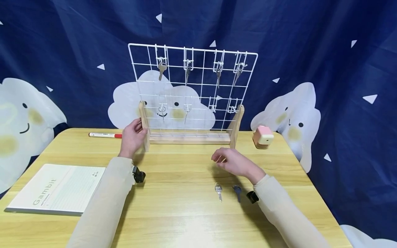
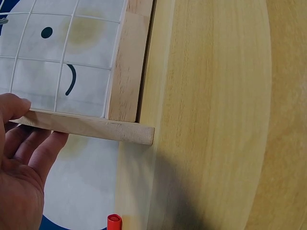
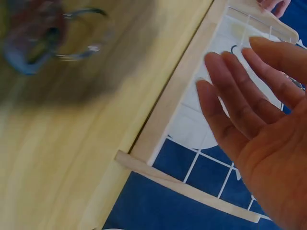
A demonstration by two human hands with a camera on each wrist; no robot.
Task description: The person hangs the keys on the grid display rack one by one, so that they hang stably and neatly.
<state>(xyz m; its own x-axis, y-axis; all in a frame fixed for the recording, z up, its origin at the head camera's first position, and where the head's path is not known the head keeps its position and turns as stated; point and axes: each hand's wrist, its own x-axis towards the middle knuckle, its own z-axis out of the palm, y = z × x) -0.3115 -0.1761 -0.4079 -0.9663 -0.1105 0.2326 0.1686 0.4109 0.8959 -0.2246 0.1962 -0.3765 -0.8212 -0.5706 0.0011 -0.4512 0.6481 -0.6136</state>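
Note:
A white wire grid rack (image 1: 203,82) stands in a wooden frame at the back of the table. My left hand (image 1: 131,136) grips its left wooden upright (image 2: 96,128), thumb on one side and fingers on the other. Over the table in front of the rack, my right hand (image 1: 232,161) has loosely bent fingers and holds nothing. Below it lie a silver key (image 1: 218,192) and a dark key (image 1: 237,193), each with a ring. Several keys hang along the upper hooks, such as a brass-coloured key (image 1: 162,69). Two thinner keys hang from the lower left hooks; both lower right hooks are bare.
A notebook (image 1: 59,187) lies at the table's left, with a red-capped marker (image 1: 105,135) farther back. A pink and cream pencil sharpener (image 1: 263,137) stands at the back right. Behind the table hangs a dark blue curtain (image 1: 192,20) with clouds.

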